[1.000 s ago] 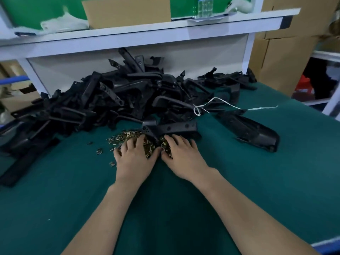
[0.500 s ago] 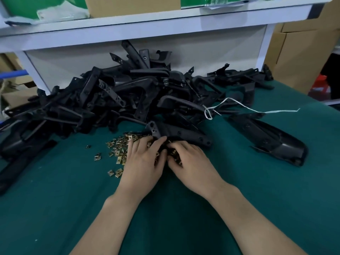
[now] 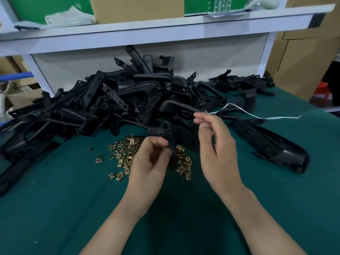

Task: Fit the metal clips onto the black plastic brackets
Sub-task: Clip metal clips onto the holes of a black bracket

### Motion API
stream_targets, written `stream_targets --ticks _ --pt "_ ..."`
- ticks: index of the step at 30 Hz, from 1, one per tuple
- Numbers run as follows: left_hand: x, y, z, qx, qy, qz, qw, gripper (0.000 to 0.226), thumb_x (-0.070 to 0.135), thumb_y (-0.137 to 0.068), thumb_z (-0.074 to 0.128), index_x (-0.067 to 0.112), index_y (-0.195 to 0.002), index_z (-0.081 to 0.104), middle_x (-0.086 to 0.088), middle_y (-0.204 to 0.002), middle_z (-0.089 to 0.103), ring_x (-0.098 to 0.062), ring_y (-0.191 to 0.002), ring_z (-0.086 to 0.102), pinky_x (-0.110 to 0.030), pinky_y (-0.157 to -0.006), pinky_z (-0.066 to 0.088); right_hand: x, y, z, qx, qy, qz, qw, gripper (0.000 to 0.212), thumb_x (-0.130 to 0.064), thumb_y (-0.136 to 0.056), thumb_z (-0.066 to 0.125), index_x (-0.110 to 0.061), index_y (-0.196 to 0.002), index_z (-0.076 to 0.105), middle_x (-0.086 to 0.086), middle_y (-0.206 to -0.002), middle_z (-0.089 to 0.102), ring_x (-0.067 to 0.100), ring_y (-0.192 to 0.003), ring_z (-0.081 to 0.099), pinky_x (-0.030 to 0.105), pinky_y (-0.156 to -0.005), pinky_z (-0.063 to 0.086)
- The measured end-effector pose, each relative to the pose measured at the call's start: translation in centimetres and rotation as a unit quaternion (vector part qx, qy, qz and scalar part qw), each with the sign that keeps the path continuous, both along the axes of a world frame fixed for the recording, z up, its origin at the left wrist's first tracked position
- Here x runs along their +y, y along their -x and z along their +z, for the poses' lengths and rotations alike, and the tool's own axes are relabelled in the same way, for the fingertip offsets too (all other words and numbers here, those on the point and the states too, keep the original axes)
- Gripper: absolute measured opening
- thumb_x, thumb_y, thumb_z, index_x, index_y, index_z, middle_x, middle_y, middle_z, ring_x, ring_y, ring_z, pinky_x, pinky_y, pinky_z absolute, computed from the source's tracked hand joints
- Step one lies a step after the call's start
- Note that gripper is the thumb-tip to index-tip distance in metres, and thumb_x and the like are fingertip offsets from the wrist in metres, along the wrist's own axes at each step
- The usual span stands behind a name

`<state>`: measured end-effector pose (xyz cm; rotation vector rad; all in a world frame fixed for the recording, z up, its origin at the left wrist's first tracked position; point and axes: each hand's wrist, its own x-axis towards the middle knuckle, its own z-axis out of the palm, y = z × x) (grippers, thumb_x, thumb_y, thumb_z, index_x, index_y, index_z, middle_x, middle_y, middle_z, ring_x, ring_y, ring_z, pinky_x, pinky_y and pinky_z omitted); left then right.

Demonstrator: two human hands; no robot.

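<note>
Brass-coloured metal clips (image 3: 125,150) lie scattered on the green mat (image 3: 55,208) before the heaped black plastic brackets (image 3: 128,96), my left hand (image 3: 150,162) pinching one hole-pierced bracket (image 3: 166,130) upright over them, my right hand (image 3: 219,153) raised beside it, fingers curled, whether holding anything I cannot tell.

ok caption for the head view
Left hand grips a black bracket above the metal clips, right hand raised.

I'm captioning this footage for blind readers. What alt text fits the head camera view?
A person's left hand grips a black bracket above scattered metal clips on a green table; the right hand hovers beside it. More brackets lie heaped behind.
</note>
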<state>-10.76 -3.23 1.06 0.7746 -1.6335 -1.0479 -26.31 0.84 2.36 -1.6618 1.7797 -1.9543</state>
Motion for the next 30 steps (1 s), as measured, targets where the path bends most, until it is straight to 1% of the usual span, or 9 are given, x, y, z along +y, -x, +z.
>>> stream_targets --ticks 6,9,12,14,17,20,24,27,30 --pt "1.8 0.9 -0.2 -0.044 -0.042 -0.113 0.992 0.021 0.007 -0.097 0.062 0.028 -0.097 0.060 0.011 -0.085 0.061 -0.006 -0.079 0.055 -0.017 -0.072 0.047 0.0 2.8 0.4 -0.109 -0.130 0.140 0.975 0.035 -0.048 -0.104 0.038 -0.037 -0.107 0.072 -0.015 -0.106 0.072 0.003 -0.103 0.066 0.026 -0.091 0.048" --pt "1.9 1.0 -0.3 -0.055 -0.056 -0.112 0.991 0.020 0.009 -0.098 0.061 0.029 -0.097 0.059 0.011 -0.078 0.059 -0.005 -0.072 0.054 -0.023 -0.066 0.048 0.0 3.9 0.2 -0.096 -0.227 0.179 0.952 0.044 -0.059 -0.102 0.036 -0.039 -0.103 0.075 -0.019 -0.106 0.073 -0.002 -0.108 0.064 0.030 -0.097 0.045" --pt "1.9 1.2 -0.5 -0.057 -0.061 -0.102 0.991 0.021 0.008 -0.098 0.060 0.028 -0.097 0.059 0.014 -0.076 0.059 -0.002 -0.070 0.054 -0.020 -0.065 0.047 0.0 4.9 0.0 -0.073 -0.303 0.180 0.933 0.031 -0.058 -0.099 0.045 -0.044 -0.111 0.070 -0.019 -0.106 0.072 -0.002 -0.104 0.065 0.036 -0.100 0.049" --pt "1.8 1.2 -0.4 -0.032 -0.060 -0.078 0.995 0.021 0.004 -0.098 0.058 0.025 -0.097 0.059 0.017 -0.076 0.060 0.001 -0.071 0.053 -0.014 -0.066 0.045 0.4 5.1 -0.2 -0.022 -0.343 0.176 0.923 0.034 -0.056 -0.089 0.060 -0.047 -0.122 0.061 -0.016 -0.104 0.071 0.003 -0.094 0.068 0.038 -0.093 0.054" --pt "0.9 0.8 -0.1 0.001 -0.046 -0.024 0.999 0.020 0.001 -0.098 0.057 0.021 -0.097 0.058 0.019 -0.077 0.060 0.001 -0.072 0.053 -0.013 -0.069 0.044 0.7 4.4 -0.6 0.137 -0.391 0.147 0.898 0.075 -0.068 -0.071 0.060 -0.052 -0.140 0.037 -0.021 -0.120 0.064 0.003 -0.108 0.062 0.032 -0.093 0.050" --pt "0.7 0.5 0.2 0.007 -0.042 -0.024 0.999 0.019 0.003 -0.098 0.059 0.022 -0.101 0.059 0.018 -0.083 0.062 0.001 -0.076 0.056 -0.011 -0.071 0.044 0.3 3.5 -1.7 0.275 -0.349 0.035 0.895 0.058 -0.057 -0.087 0.058 -0.045 -0.138 0.032 -0.015 -0.121 0.063 0.020 -0.105 0.062 0.038 -0.076 0.047" --pt "0.7 0.3 0.1 0.015 -0.037 -0.014 0.999 0.012 0.025 -0.103 0.053 0.029 -0.114 0.057 0.017 -0.097 0.066 0.000 -0.089 0.062 -0.015 -0.077 0.049 -0.5 2.8 -2.7 0.277 -0.309 -0.043 0.909 0.037 -0.049 -0.091 0.060 -0.033 -0.120 0.042 -0.012 -0.089 0.058 0.028 -0.087 0.064 0.036 -0.062 0.038" --pt "-0.5 -0.8 -0.7 -0.177 0.053 0.086 0.979 0.033 0.049 -0.100 0.038 0.031 -0.125 0.050 0.018 -0.110 0.062 -0.006 -0.107 0.057 -0.029 -0.092 0.048 -0.6 2.9 -3.1 0.276 -0.297 -0.095 0.909 0.034 -0.044 -0.093 0.060 -0.030 -0.120 0.044 -0.015 -0.077 0.045 0.027 -0.080 0.064 0.035 -0.059 0.034" --pt "-1.3 -1.6 -1.4 -0.429 0.153 0.106 0.884 0.062 0.062 -0.096 0.026 0.025 -0.143 0.043 0.007 -0.141 0.048 -0.017 -0.134 0.040 -0.041 -0.115 0.031 -0.7 2.8 -3.3 0.279 -0.288 -0.124 0.907 0.032 -0.043 -0.094 0.058 -0.028 -0.120 0.046 -0.016 -0.075 0.044 0.025 -0.075 0.064 0.034 -0.058 0.033"
